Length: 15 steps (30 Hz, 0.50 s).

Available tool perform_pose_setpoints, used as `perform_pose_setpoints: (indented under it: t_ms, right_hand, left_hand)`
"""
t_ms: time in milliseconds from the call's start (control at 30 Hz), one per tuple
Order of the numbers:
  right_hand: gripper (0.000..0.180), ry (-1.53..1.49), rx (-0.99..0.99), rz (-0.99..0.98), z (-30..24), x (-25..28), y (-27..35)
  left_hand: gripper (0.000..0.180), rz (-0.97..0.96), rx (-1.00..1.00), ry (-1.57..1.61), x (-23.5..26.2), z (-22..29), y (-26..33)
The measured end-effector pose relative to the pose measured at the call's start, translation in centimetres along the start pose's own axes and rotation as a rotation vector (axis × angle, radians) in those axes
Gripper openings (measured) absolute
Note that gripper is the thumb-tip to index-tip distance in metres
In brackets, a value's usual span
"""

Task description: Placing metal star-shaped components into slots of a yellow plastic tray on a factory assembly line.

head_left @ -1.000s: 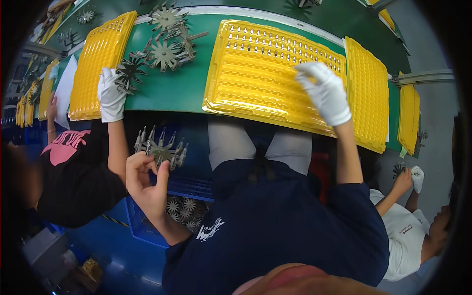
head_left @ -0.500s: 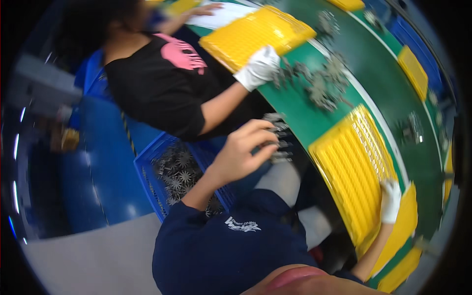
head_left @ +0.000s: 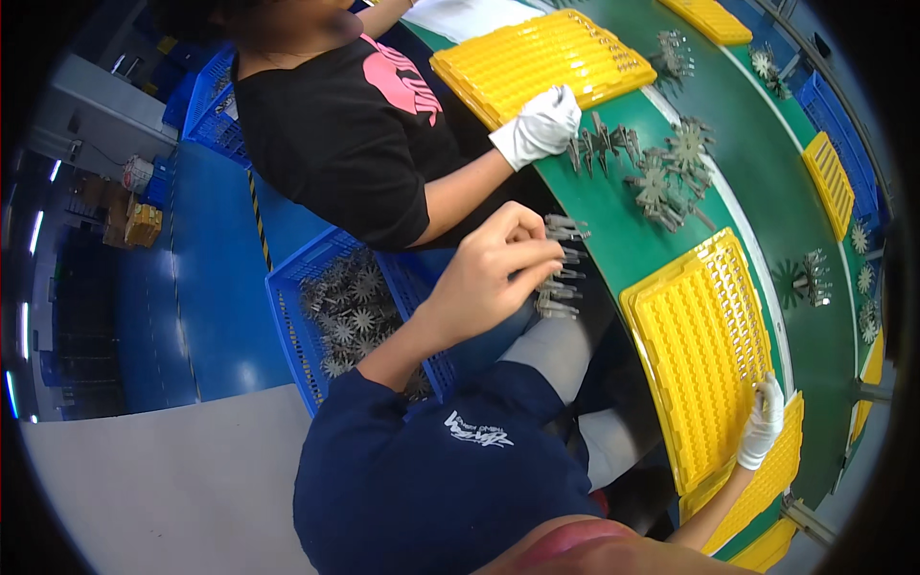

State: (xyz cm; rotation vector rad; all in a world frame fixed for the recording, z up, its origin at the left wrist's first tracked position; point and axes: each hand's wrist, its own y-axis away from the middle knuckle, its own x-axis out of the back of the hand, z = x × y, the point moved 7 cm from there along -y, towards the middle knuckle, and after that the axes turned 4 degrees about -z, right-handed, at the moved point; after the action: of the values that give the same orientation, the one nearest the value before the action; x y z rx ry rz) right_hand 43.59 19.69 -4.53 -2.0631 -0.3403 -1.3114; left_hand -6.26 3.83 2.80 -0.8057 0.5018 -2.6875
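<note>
My bare left hand [head_left: 498,273] holds a stack of grey star-shaped metal parts [head_left: 563,270] beside the green bench's edge, with thumb and fingers bent at the stack's near side. My right hand [head_left: 762,426], in a white glove, is over the right edge of a yellow ribbed tray [head_left: 685,374]. Its fingertips are drawn together by the tray's slots; whatever they pinch is too small to make out. Small silver pieces [head_left: 738,307] line the slots along the tray's far right side.
A co-worker's gloved hand [head_left: 546,125] is near another yellow tray [head_left: 537,67]. Star-shaped parts [head_left: 671,172] lie on the green bench [head_left: 613,230]. At my left is a blue crate [head_left: 287,321] of similar parts. A green conveyor [head_left: 757,192] runs beyond, carrying more parts.
The whole view has shifted and become sharper. My right hand has moved slightly nearer me along the tray's edge. My left hand still holds the stack.
</note>
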Motion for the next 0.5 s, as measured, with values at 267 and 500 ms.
perform_pose_setpoints:
  t_ms: [267,500]
  right_hand:
    - [0.013,-0.725,-0.340,0.165,-15.2,-0.1,-3.5]
    - [0.011,-0.592,0.005,-0.015,-28.8,-4.0,-12.4]
  left_hand:
    - [0.011,-0.016,-0.067,-0.204,0.8,2.4,-0.8]
    - [0.013,-0.093,-0.130,-0.179,-1.1,3.8,-1.2]
